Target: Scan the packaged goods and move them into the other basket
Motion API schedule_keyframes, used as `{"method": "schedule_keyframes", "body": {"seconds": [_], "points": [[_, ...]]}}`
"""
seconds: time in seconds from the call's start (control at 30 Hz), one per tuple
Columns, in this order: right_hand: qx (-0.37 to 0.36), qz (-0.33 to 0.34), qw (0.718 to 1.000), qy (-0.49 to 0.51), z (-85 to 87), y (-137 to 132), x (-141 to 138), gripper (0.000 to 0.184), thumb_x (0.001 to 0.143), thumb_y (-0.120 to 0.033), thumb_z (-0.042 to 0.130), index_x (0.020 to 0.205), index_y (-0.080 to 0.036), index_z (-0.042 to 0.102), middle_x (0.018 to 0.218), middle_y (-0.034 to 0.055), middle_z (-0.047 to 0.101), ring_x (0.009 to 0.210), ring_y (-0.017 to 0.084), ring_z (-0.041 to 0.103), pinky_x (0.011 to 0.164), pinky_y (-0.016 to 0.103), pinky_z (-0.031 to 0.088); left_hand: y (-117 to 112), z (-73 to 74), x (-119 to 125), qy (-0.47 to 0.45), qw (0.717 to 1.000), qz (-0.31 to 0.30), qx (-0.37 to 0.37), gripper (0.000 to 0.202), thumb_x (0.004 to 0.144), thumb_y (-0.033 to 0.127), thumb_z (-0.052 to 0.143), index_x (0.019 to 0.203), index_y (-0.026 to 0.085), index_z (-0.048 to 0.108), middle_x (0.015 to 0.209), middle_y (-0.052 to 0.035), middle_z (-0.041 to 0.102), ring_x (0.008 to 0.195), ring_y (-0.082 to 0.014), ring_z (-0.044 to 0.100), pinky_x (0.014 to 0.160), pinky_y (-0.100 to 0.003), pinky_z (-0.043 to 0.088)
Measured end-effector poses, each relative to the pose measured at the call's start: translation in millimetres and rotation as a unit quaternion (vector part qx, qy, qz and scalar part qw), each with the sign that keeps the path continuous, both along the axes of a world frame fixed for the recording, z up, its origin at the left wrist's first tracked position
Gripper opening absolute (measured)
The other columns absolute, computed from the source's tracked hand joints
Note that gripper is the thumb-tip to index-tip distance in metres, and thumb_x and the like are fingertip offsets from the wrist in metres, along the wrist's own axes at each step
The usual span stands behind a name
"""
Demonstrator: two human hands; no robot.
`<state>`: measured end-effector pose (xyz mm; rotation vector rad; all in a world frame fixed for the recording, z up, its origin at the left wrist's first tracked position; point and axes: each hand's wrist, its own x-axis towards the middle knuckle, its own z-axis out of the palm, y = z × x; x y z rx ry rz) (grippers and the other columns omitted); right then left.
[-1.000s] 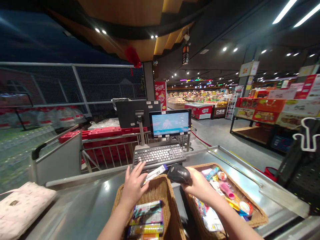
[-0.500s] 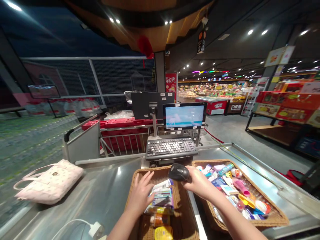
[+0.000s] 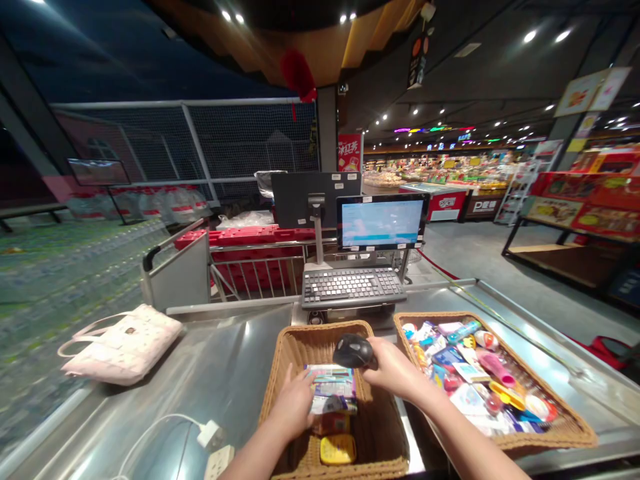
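Observation:
My right hand (image 3: 395, 369) is closed round a black handheld barcode scanner (image 3: 353, 351), held over the left wicker basket (image 3: 285, 347). My left hand (image 3: 296, 402) reaches down into that basket, fingers spread and resting on a stack of flat packaged goods (image 3: 331, 389). Under the stack lie an orange pack and a yellow tin (image 3: 337, 450). The right wicker basket (image 3: 565, 437) is full of several small colourful packaged items.
A keyboard (image 3: 354, 285) and a lit screen (image 3: 383, 222) stand beyond the baskets on the steel counter (image 3: 210, 360). A pale handbag (image 3: 125, 343) lies at the left; a white power strip and cable (image 3: 213, 440) lie near the front. Store shelves stand at the right.
The view has tilted down and swung left. My left hand dropped from the basket's far rim, where it held a long pack, down onto the packs inside. The scanner hand stayed put.

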<state>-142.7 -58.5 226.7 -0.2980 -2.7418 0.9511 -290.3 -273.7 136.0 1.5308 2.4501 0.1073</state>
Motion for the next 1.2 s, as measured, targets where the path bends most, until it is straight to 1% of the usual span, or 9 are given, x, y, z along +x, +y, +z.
{"method": "schedule_keyframes", "body": {"seconds": [0.13, 0.27, 0.43, 0.53, 0.67, 0.8, 0.9, 1.03, 1.2], "points": [[-0.010, -0.001, 1.000, 0.002, 2.8, 0, 6, 0.018, 0.062, -0.010, 0.056, 0.078, -0.017, 0.058, 0.083, 0.0042, 0.065, 0.079, 0.019, 0.059, 0.069, 0.025, 0.041, 0, -2.5, 1, -0.007, 0.999, 0.019, -0.032, 0.050, 0.062, 0.039, 0.071, 0.108, 0.022, 0.069, 0.145, -0.0144, 0.046, 0.140, -0.0340, 0.032, 0.116, -0.059, 0.003], [-0.013, -0.018, 1.000, 0.011, 12.8, 14, 22, 0.018, 0.065, -0.011, 0.057, 0.081, -0.018, 0.059, 0.084, 0.0025, 0.065, 0.078, 0.018, 0.059, 0.069, 0.025, 0.042, 18, 9.3, 3, 0.012, 1.000, 0.017, 0.023, 0.057, 0.069, 0.042, 0.069, 0.122, 0.024, 0.060, 0.153, -0.0135, 0.034, 0.143, -0.0304, 0.027, 0.116, -0.058, 0.007], [0.003, -0.083, 0.996, 0.036, 34.9, 48, 54, 0.014, 0.067, -0.013, 0.057, 0.080, -0.019, 0.060, 0.083, 0.0028, 0.065, 0.078, 0.019, 0.060, 0.070, 0.027, 0.043, 84, 44.4, 18, 0.034, 0.993, -0.018, 0.107, 0.046, 0.078, 0.038, 0.063, 0.122, 0.024, 0.058, 0.153, -0.0128, 0.033, 0.143, -0.0278, 0.028, 0.116, -0.058, 0.015], [-0.002, -0.117, 0.992, 0.051, 47.0, 73, 75, 0.020, 0.069, -0.014, 0.057, 0.088, -0.019, 0.063, 0.087, 0.0039, 0.067, 0.081, 0.021, 0.061, 0.073, 0.029, 0.045, 136, 53.1, 33, 0.047, 0.984, -0.054, 0.161, 0.041, 0.082, 0.040, 0.062, 0.119, 0.024, 0.059, 0.153, -0.0125, 0.035, 0.142, -0.0276, 0.030, 0.115, -0.059, 0.017], [0.007, -0.169, 0.983, 0.071, 53.1, 108, 102, 0.023, 0.069, -0.015, 0.058, 0.091, -0.017, 0.064, 0.093, 0.0060, 0.069, 0.086, 0.023, 0.063, 0.076, 0.030, 0.047, 210, 45.8, 56, 0.057, 0.973, -0.093, 0.205, 0.035, 0.087, 0.044, 0.055, 0.116, 0.025, 0.061, 0.152, -0.0114, 0.037, 0.141, -0.0278, 0.031, 0.114, -0.062, 0.016], [0.013, -0.203, 0.976, 0.074, 51.9, 140, 123, 0.023, 0.070, -0.016, 0.057, 0.092, -0.018, 0.065, 0.095, 0.0063, 0.069, 0.087, 0.023, 0.063, 0.078, 0.031, 0.048, 278, 34.1, 80, 0.076, 0.978, -0.097, 0.166, 0.038, 0.086, 0.046, 0.053, 0.115, 0.024, 0.062, 0.152, -0.0113, 0.037, 0.141, -0.0281, 0.031, 0.115, -0.061, 0.014], [0.024, -0.207, 0.974, 0.089, 49.3, 161, 135, 0.019, 0.070, -0.015, 0.056, 0.088, -0.018, 0.064, 0.093, 0.0056, 0.068, 0.088, 0.022, 0.063, 0.079, 0.031, 0.048, 317, 25.0, 92, 0.088, 0.982, -0.091, 0.143, 0.034, 0.085, 0.042, 0.053, 0.107, 0.021, 0.068, 0.149, -0.0130, 0.041, 0.139, -0.0302, 0.034, 0.115, -0.061, 0.011], [0.023, -0.226, 0.970, 0.084, 44.0, 182, 147, 0.017, 0.068, -0.013, 0.055, 0.082, -0.019, 0.061, 0.086, 0.0037, 0.066, 0.081, 0.021, 0.062, 0.073, 0.029, 0.047, 347, 9.4, 98, 0.094, 0.984, -0.088, 0.123, 0.025, 0.081, 0.028, 0.055, 0.097, 0.022, 0.073, 0.137, -0.0118, 0.056, 0.133, -0.0323, 0.041, 0.114, -0.064, 0.010], [0.010, -0.249, 0.965, 0.083, 37.8, 201, 151, 0.014, 0.066, -0.013, 0.054, 0.078, -0.018, 0.059, 0.084, 0.0039, 0.066, 0.079, 0.021, 0.062, 0.072, 0.029, 0.047, 356, -5.3, 96, 0.087, 0.985, -0.091, 0.121, 0.028, 0.080, 0.018, 0.050, 0.095, 0.022, 0.074, 0.128, -0.0108, 0.062, 0.131, -0.0324, 0.044, 0.115, -0.064, 0.009]]}}
